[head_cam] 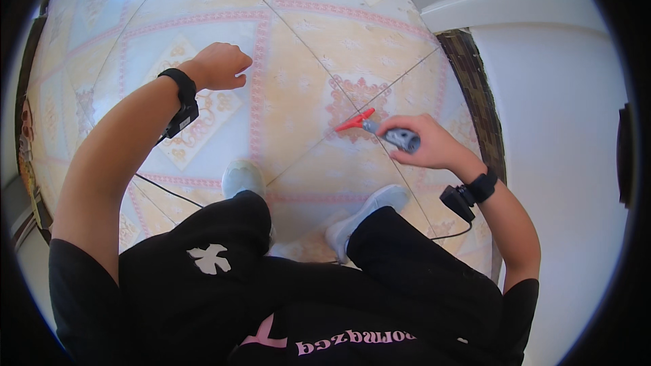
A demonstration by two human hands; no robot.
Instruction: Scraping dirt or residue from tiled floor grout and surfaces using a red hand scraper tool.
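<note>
My right hand (pixel 424 140) grips the grey handle of a small hand tool (pixel 402 138). The tool's red T-shaped head (pixel 356 120), much like a small squeegee, points up and left over the patterned floor tiles (pixel 305 76). Slight blur covers the handle, and the head looks held above the floor, though its exact height is unclear. To the left, my left hand (pixel 221 66) hovers over the tiles with its fingers curled in. Nothing shows in it; its palm side is hidden.
A white wall panel (pixel 549 112) with a dark tiled skirting (pixel 473 81) runs down the right side. My shoes (pixel 244 179) stand on the floor below my hands. Black devices with cables are strapped to both wrists. Some items (pixel 28 137) line the far left edge.
</note>
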